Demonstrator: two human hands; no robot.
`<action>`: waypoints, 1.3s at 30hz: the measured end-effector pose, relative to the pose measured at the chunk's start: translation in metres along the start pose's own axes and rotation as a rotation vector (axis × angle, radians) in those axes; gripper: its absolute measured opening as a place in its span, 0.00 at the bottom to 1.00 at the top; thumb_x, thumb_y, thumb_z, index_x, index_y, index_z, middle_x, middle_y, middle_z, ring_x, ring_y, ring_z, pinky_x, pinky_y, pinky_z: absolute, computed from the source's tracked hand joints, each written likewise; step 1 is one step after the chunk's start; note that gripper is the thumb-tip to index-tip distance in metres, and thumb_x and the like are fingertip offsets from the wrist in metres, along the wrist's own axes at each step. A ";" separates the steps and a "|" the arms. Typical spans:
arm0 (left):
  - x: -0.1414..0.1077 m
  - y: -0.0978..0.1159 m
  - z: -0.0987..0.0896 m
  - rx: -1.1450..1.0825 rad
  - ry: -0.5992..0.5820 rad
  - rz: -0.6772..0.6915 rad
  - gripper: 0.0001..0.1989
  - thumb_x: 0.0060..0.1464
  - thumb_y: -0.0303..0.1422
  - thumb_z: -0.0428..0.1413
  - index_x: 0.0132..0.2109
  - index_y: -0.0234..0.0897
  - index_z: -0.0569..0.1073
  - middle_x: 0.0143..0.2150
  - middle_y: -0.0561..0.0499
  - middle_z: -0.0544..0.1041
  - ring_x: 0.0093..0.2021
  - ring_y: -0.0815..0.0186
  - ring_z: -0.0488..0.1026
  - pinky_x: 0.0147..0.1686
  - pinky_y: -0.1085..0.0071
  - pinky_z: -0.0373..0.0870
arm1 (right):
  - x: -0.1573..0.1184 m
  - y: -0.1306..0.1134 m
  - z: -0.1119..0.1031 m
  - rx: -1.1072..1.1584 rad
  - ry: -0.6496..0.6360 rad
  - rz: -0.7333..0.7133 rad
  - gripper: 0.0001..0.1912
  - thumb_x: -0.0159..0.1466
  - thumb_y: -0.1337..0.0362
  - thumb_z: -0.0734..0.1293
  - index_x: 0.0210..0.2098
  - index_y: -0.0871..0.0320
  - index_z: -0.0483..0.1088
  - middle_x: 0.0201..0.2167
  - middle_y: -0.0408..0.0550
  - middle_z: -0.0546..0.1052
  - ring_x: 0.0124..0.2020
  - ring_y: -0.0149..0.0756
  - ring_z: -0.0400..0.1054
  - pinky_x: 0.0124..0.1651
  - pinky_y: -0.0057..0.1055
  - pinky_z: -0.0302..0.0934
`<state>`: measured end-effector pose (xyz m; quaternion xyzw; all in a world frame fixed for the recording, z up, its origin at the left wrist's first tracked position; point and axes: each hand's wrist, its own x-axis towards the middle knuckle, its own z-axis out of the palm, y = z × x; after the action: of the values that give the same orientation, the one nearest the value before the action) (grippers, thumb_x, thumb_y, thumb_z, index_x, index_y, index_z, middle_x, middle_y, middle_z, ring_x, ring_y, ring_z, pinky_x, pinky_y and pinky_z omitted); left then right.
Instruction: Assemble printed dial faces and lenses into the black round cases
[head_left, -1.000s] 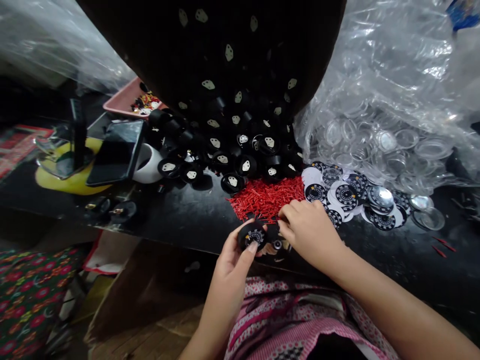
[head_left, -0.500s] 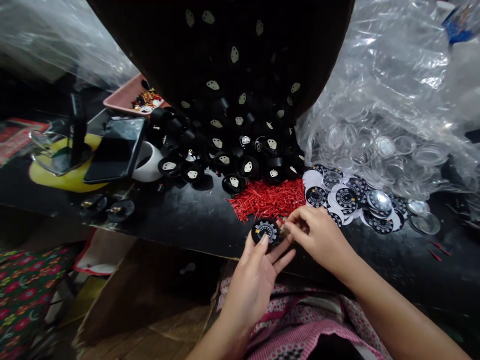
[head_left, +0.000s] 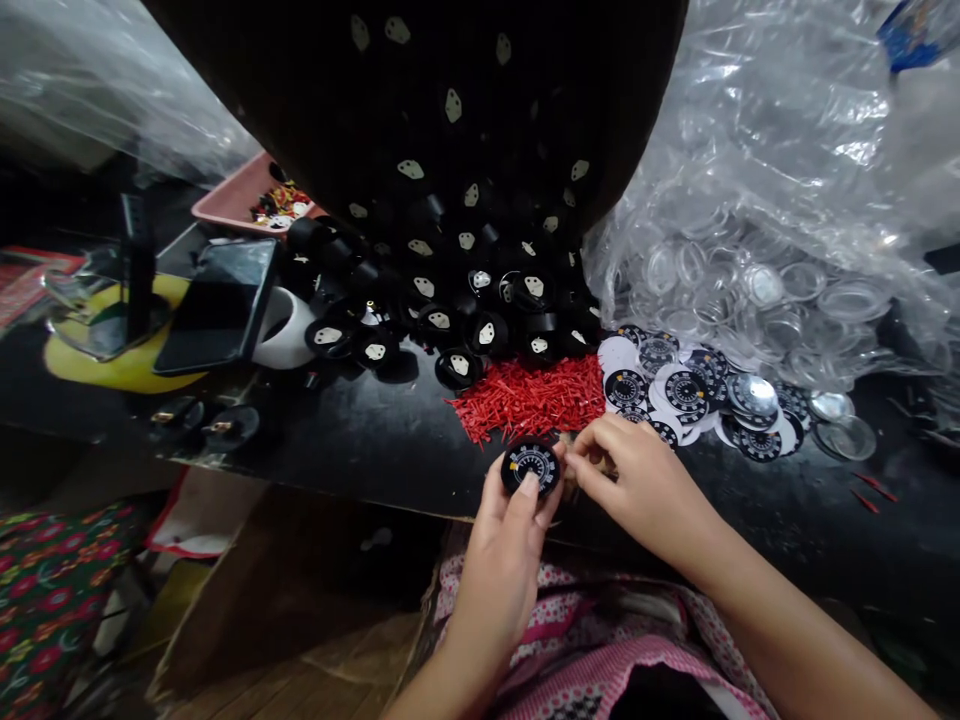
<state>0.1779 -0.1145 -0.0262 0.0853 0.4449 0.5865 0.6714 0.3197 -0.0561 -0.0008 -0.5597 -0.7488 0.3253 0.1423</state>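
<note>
Dial (head_left: pixel 534 460): round, black, white markings, one yellow patch; just below the centre of the frame.
Left hand (head_left: pixel 514 530): up from bottom centre, clamped on the dial, thumb across its face.
Right hand (head_left: pixel 637 465): in from lower right, fingertips close by the dial's right edge; any grip, cannot tell.

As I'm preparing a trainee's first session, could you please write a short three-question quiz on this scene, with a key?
1. Which hand holds the black dial? A) left; B) right; C) neither.
2. True or false: as the wearer sees it, the pile of red pieces lies to the left of the printed discs.
3. Fill in the colour: the tray at the back left is ____.

Key: 1. A, the left hand. 2. True. 3. Pink.
</note>
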 end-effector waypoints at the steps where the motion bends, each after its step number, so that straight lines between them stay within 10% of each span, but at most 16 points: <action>1: -0.001 0.000 0.000 0.011 -0.008 0.015 0.10 0.62 0.34 0.58 0.49 0.42 0.75 0.51 0.46 0.82 0.58 0.57 0.75 0.63 0.57 0.67 | 0.000 -0.001 -0.001 -0.012 -0.006 -0.005 0.07 0.67 0.65 0.67 0.32 0.57 0.69 0.34 0.44 0.76 0.35 0.36 0.68 0.42 0.37 0.55; 7: 0.003 0.010 0.000 0.105 -0.004 0.075 0.25 0.61 0.37 0.59 0.63 0.49 0.65 0.53 0.48 0.81 0.54 0.60 0.78 0.60 0.58 0.69 | -0.012 -0.007 -0.011 0.150 0.074 -0.078 0.08 0.69 0.64 0.65 0.33 0.56 0.70 0.32 0.42 0.76 0.34 0.35 0.67 0.41 0.35 0.56; 21: 0.006 0.012 0.012 0.435 -0.138 0.071 0.13 0.58 0.34 0.59 0.50 0.42 0.74 0.51 0.50 0.80 0.55 0.59 0.75 0.58 0.63 0.69 | -0.016 -0.012 -0.011 0.057 0.119 -0.117 0.07 0.68 0.69 0.66 0.32 0.56 0.70 0.30 0.43 0.75 0.34 0.36 0.68 0.39 0.34 0.56; 39: 0.001 0.018 0.002 0.682 -0.040 0.259 0.10 0.55 0.31 0.60 0.46 0.43 0.78 0.46 0.51 0.82 0.49 0.59 0.78 0.52 0.63 0.72 | -0.025 -0.021 -0.002 0.033 0.131 -0.128 0.11 0.67 0.69 0.65 0.27 0.56 0.67 0.27 0.43 0.75 0.29 0.35 0.65 0.36 0.33 0.56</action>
<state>0.1667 -0.1078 -0.0141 0.3713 0.5871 0.4828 0.5333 0.3136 -0.0820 0.0184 -0.5283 -0.7666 0.2905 0.2210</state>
